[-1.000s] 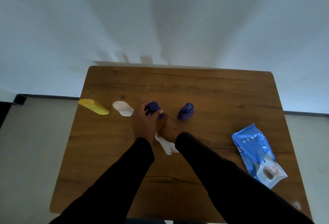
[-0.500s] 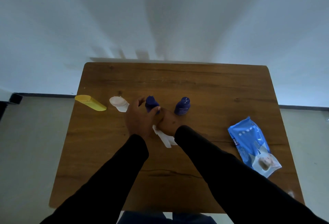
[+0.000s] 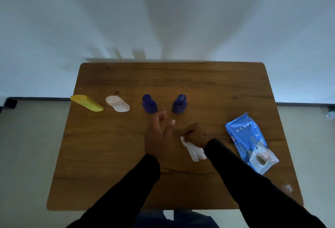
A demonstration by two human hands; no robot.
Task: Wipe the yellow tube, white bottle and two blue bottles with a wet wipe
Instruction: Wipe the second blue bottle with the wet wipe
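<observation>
1. The left hand (image 3: 159, 135) hovers over the table (image 3: 217, 86), its fingers loosely spread and holding nothing.
2. The right hand (image 3: 196, 134) has its fingers curled tight around a white wet wipe (image 3: 194, 150), whose loose end trails on the table toward the person.
3. The 4 things stand in a row farther from the person than both hands: yellow tube (image 3: 86, 103), white bottle (image 3: 117, 104), left blue bottle (image 3: 149, 104), right blue bottle (image 3: 179, 104).
4. The left blue bottle stands just beyond the left hand's fingertips, apart from them.
5. The right blue bottle lies ahead of the right hand and slightly to its left, between the 2 hands' lines of reach; both blue bottles stand upright.
6. Judgement: the right blue bottle looks the likely next one, the left hand reaching to steady it and the wipe following.
</observation>
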